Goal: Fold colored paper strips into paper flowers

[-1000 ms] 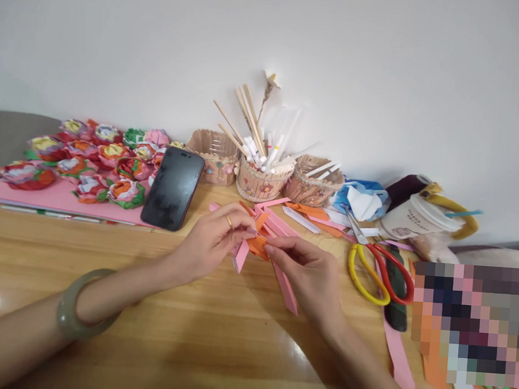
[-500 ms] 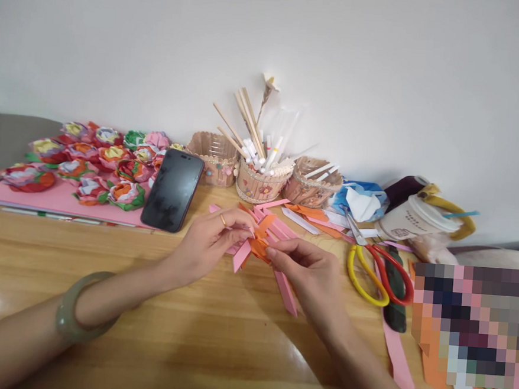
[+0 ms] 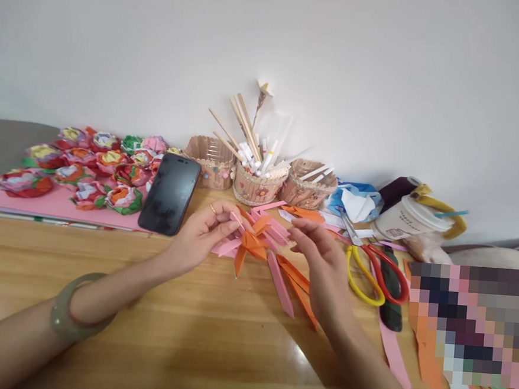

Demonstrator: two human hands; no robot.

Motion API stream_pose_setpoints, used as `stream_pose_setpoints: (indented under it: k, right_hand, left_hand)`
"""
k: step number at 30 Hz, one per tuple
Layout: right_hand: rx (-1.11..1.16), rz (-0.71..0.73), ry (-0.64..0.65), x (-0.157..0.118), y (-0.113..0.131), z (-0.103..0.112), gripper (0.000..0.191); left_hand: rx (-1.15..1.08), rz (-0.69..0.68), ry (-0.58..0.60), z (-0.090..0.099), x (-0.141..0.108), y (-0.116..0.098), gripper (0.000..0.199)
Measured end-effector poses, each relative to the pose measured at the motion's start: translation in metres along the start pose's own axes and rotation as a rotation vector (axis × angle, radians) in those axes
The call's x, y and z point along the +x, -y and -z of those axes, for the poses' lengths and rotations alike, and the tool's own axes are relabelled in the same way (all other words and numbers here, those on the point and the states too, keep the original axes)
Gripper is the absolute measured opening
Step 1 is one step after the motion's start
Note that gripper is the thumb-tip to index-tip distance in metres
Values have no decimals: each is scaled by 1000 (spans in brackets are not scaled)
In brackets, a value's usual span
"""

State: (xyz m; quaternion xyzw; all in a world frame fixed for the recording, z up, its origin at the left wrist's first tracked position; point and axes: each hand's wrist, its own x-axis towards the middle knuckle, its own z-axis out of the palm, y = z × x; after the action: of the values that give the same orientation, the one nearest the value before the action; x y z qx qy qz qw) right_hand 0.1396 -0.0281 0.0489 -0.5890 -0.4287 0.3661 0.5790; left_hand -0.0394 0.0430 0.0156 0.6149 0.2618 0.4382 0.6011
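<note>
My left hand [image 3: 208,229] pinches a pink strip of a woven piece of folded orange and pink paper strips [image 3: 254,241] between thumb and fingertips. The piece is held above the table, its ends sticking out in several directions. Just to its right is my right hand [image 3: 320,255], with bent fingers and the thumb a little apart. Its fingertips are close to the ends of pink paper strips [image 3: 277,229], and I see nothing held in them. Below, a pink strip [image 3: 281,286] and orange strips [image 3: 299,292] slant toward me, partly behind my right hand.
Folded paper flowers [image 3: 111,160] stand on a pink sheet [image 3: 67,208] at left, beside a phone [image 3: 169,194]. Decorated baskets [image 3: 260,185] with sticks and pens line the wall. Scissors [image 3: 372,273], a lidded cup [image 3: 411,220] and loose paper strips [image 3: 392,358] lie at right.
My right hand has let go of the orange part and drawn back to the right. The woven piece has turned in my left hand, and orange strips now show below.
</note>
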Motion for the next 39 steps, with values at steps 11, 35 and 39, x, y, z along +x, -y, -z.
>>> stream_pose_setpoints:
  k: [11, 35, 39]
  right_hand:
    - [-12, -9, 213, -6, -3, -3, 18]
    - [-58, 114, 126, -9, -11, -4, 14]
    - [-46, 82, 125, -8, -9, -5, 20]
  left_hand:
    - [-11, 78, 218, -3, -4, -17, 14]
    - [475, -443, 208, -7, -5, -11, 13]
    - [428, -313, 109, -9, -6, -13, 2]
